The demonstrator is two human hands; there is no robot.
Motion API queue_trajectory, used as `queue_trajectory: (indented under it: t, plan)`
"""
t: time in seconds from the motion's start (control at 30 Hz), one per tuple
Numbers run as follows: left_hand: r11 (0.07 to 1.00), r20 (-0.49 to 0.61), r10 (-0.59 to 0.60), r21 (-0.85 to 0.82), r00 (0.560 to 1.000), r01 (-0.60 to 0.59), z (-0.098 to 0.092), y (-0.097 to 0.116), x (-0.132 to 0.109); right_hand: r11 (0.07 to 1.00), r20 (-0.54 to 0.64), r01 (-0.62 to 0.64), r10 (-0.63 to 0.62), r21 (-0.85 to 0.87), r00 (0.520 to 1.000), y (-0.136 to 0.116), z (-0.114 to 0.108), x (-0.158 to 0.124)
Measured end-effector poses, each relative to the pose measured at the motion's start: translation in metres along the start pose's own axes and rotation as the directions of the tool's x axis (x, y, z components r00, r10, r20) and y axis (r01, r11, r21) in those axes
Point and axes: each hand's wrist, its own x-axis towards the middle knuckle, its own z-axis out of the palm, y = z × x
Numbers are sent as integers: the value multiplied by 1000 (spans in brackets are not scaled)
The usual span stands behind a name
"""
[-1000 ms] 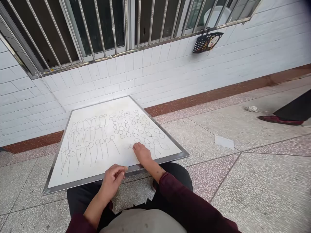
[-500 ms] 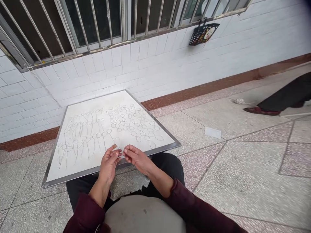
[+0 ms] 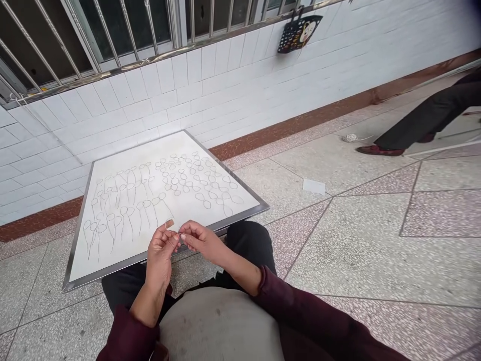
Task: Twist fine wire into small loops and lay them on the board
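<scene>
Over the near edge of a white board [image 3: 124, 250] with a grey metal frame, my two hands meet at the fingertips. My left hand [image 3: 161, 245] pinches what looks like a thin wire, with a small brown piece [image 3: 170, 223] and a pale loop at its index finger. My right hand [image 3: 199, 240] pinches the same thin strand close beside it; most of the strand is hidden by the fingers. On the board's left lie rows of single wire loops with long tails [image 3: 126, 213]. Figure-eight wire loops [image 3: 203, 198] lie on its right.
The board rests by my knees [image 3: 250, 245], near a white tiled wall [image 3: 240, 95] with a barred window. A dark patterned bag [image 3: 298, 35] hangs from the bars. Another person's leg [image 3: 413, 120], a ball of string [image 3: 350, 138] and a white sheet [image 3: 314, 186] are on the right.
My hands have come closer together, fingertips now almost touching, and the brown piece shows more clearly at my left hand. The view has shifted, moving the scene left and up.
</scene>
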Motion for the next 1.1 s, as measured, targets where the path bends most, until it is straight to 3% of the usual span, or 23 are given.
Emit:
queue_trajectory:
  t: [0.33, 0.6, 0.8, 1.1]
  plan:
    - [999, -66, 12, 35, 998, -10, 5, 3, -2, 962, -54, 94, -112, -256, 992, 4, 0, -6]
    - [994, -75, 33, 108, 997, -25, 4, 0, 0, 976, -30, 124, -132, -177, 991, 12, 0, -6]
    - [975, -38, 91, 205, 995, -81, 2, -2, 1, 996, -14, 32, -33, -83, 999, 14, -2, -8]
    - [983, -24, 76, 170, 997, -71, 0, -2, 1, 999, -2, 9, -9, -50, 1000, 15, -2, -6]
